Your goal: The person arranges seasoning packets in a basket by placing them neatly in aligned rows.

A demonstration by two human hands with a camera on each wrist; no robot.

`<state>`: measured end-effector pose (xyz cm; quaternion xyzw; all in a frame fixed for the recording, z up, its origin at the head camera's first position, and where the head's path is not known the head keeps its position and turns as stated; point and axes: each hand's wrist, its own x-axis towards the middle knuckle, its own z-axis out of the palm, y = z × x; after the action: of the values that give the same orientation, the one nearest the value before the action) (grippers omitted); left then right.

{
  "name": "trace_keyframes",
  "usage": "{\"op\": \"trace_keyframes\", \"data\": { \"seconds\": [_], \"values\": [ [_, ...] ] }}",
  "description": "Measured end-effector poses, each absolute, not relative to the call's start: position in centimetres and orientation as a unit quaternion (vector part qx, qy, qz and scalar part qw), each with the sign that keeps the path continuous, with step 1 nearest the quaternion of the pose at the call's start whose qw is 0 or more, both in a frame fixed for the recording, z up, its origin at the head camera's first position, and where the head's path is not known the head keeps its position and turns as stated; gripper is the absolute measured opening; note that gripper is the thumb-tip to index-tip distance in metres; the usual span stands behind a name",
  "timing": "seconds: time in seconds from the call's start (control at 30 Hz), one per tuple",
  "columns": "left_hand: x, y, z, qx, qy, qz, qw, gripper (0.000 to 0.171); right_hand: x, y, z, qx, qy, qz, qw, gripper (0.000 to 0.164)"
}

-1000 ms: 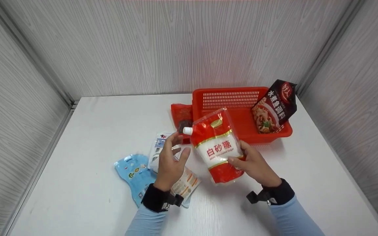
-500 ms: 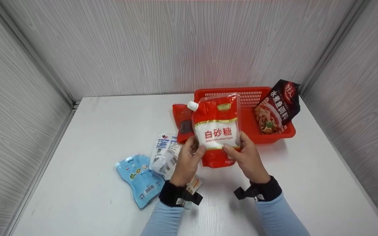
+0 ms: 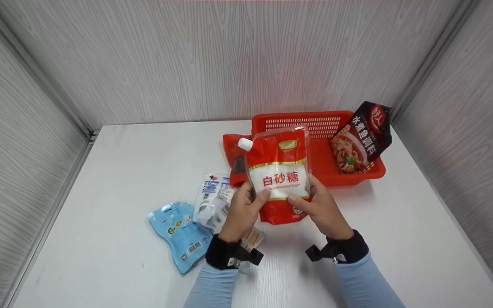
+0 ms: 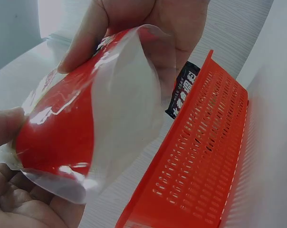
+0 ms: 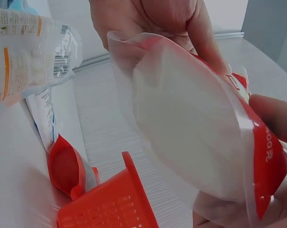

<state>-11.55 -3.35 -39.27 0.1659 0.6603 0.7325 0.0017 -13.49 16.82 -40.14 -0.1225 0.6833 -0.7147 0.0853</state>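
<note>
A red and white pouch of granulated sugar with a white screw spout at its top left corner is held up in front of the basket, printed face toward the head camera. My left hand grips its lower left side, thumb on the front. On the lower right side, my right hand holds it the same way, its other fingers hidden behind. Both wrist views show the pouch's pale clear bottom. Behind it, the red plastic basket has a black seasoning packet leaning in its right end.
Left of the basket lies a red packet on the white table. Nearer the front are a white-and-blue packet, a light blue pouch and a cream-and-orange packet partly under the left wrist. Wood-grain panels stand around the table.
My left hand, apart from the sugar pouch at first, has moved right and taken hold of it. The pouch has turned more upright and shifted slightly up, with both hands on it.
</note>
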Motion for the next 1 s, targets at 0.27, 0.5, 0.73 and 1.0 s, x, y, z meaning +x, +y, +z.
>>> {"op": "trace_keyframes", "data": {
  "seconds": [0.27, 0.5, 0.73, 1.0],
  "values": [
    [-11.0, -3.8, -38.4, 0.192, 0.663, 0.721, 0.058, 0.036, -13.6, 18.5, -40.4, -0.164, 0.689, -0.698, 0.111, 0.053],
    [-10.3, -3.9, -38.0, 0.216, 0.683, 0.694, 0.069, 0.036, -13.3, 19.7, -39.6, -0.169, 0.718, -0.671, 0.074, 0.048],
    [-10.1, -3.8, -37.7, 0.234, 0.692, 0.68, 0.055, 0.033, -13.3, 20.2, -39.4, -0.174, 0.712, -0.676, 0.073, 0.043],
    [-9.8, -3.4, -37.3, 0.257, 0.692, 0.673, 0.051, 0.03, -13.0, 19.9, -39.1, -0.167, 0.718, -0.671, 0.074, 0.045]
  ]
}}
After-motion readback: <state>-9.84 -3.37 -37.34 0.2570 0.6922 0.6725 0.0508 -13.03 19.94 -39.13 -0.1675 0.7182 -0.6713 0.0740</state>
